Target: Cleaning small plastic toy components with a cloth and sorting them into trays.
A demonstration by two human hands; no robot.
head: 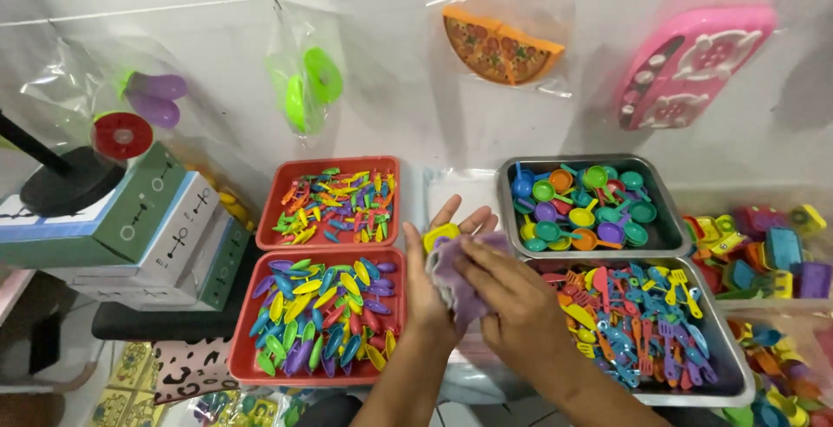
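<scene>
A purple toy plate point(458, 281) with a scalloped edge lies across the palm of the left hand point(438, 271), with a small yellow toy piece point(440, 235) beside it near the base of the fingers. The left hand is open, palm up, fingers spread and pointing away from the person. The right hand point(512, 292) comes in from the right and lies over the plate, its fingers curled and pinching the plate's near edge. Both hands hover between the trays, above a clear plastic bag point(460, 193) on the worktop.

Just left of the hands sits a red tray point(247, 366) full of leaf-shaped toy pieces in yellow, blue, green, purple and red. Behind it, a second red tray point(276, 175) holds small toy cutlery in mixed colours. To the right, a metal tray point(733, 366) carries toy spatulas and forks, mostly blue, red and yellow, and behind that another metal tray point(664, 219) holds small toy pans and cups. On the wall hang bagged toys: a pizza slice set point(499, 45), a pink stove top point(694, 62) and green pieces point(308, 84).
</scene>
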